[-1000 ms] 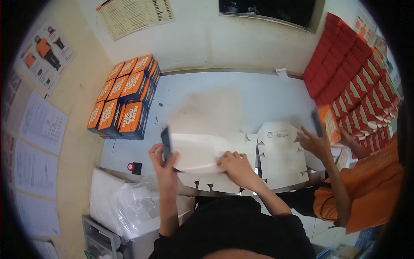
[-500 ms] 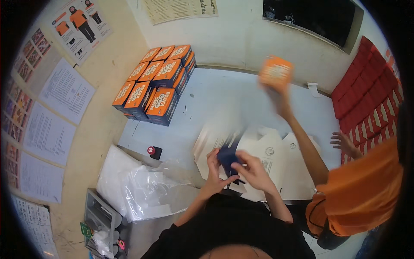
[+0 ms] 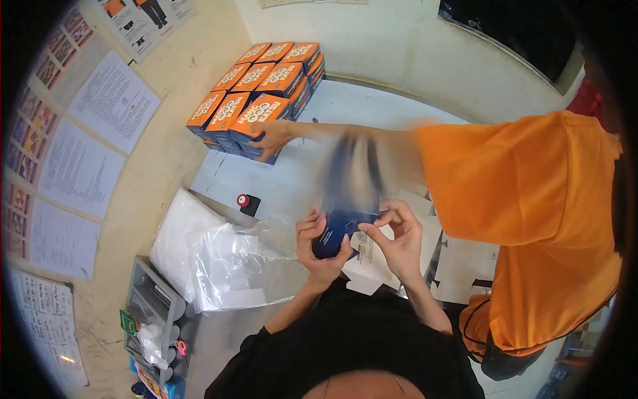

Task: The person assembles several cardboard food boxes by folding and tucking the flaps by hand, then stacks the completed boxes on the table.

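Note:
Between my hands is a dark blue cardboard box [image 3: 340, 229], partly folded, its upper flaps smeared by motion. My left hand [image 3: 320, 251] is closed round its left side, thumb on the near face. The fingers and thumb of my right hand [image 3: 400, 238] pinch its upper right edge. Flat cream carton blanks [image 3: 458, 259] lie on the table beneath and to the right. At the far left stand several orange and dark blue boxes [image 3: 232, 110], stacked in rows. A co-worker's hand [image 3: 274, 136] touches the nearest one, that arm reaching across beyond my box.
An orange-sleeved co-worker [image 3: 531, 199] stands close on my right. Left of me are a clear plastic bag [image 3: 229, 266] with white sheets, a red-topped stamp [image 3: 244, 200] and a grey crate [image 3: 156, 292]. The pale blue table [image 3: 232, 176] meets walls at the left and back.
The co-worker's arm has swung left, from holding an orange box in the air to touching the stack. My blue box has opened upward with blurred flaps; my right hand has shifted to its edge.

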A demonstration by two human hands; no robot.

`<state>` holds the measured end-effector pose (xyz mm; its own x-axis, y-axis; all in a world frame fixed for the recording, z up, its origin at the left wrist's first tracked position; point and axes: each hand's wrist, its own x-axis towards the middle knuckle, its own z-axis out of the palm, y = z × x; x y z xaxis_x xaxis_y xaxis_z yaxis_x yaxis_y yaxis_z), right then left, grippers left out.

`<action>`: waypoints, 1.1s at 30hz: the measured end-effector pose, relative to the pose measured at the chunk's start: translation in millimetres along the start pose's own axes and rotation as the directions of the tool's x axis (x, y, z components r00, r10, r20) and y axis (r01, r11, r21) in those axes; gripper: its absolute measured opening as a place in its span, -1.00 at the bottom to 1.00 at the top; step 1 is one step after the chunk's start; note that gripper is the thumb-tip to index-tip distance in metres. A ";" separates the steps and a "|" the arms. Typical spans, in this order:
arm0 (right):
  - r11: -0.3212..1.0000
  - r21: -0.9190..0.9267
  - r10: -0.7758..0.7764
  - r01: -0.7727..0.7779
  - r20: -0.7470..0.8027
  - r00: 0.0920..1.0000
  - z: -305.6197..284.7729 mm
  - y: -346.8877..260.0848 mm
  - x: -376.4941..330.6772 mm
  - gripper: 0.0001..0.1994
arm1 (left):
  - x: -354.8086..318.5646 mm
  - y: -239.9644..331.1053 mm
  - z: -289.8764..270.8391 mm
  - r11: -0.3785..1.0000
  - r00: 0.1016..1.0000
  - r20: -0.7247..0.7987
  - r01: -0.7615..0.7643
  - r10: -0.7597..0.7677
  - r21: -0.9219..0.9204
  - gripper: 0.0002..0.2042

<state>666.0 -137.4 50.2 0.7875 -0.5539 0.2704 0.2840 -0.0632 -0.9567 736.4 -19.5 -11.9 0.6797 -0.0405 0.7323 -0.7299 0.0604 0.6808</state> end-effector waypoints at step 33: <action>0.920 0.360 0.217 -0.157 -0.133 0.967 -28.4 99.6 -17.6 -0.81 | 38.7 -11.7 -49.1 0.953 0.743 0.659 -0.098 -0.121 0.285 -0.57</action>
<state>664.9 -157.6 -52.9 0.7505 -0.6597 0.0393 0.3345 0.3280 -0.8835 774.9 27.1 7.9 0.5458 -0.6942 0.4693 -0.7830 -0.2229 0.5808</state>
